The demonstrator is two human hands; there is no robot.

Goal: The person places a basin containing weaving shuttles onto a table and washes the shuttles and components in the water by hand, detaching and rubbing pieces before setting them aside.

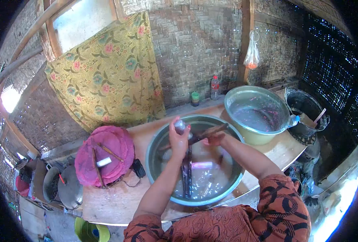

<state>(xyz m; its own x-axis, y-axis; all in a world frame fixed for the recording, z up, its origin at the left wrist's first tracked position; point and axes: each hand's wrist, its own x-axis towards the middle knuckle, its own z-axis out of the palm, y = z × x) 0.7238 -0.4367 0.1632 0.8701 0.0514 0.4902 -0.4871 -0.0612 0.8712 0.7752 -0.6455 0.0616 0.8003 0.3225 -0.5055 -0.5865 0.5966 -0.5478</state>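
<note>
A wide green basin (152, 177) holding cloudy liquid stands on the wooden table. My left hand (178, 139) is over the basin, its fingers curled round a shiny, rounded, clear-looking object (180, 126). On the basin's right side is my right hand (215, 139), closed at the lower side of a dark wooden stick (208, 133) that slants over the basin; its fingers are partly blurred. A second dark, wet stick (186, 173) reaches down from below my left hand into the liquid.
A second basin (243, 136) with pinkish residue stands at the back right, beside a black bucket (308, 131). Pink sheets (120, 141) with thin sticks and a white cylinder lie at left. A bottle (215, 88) and a green-lidded jar (195, 99) stand by the wall.
</note>
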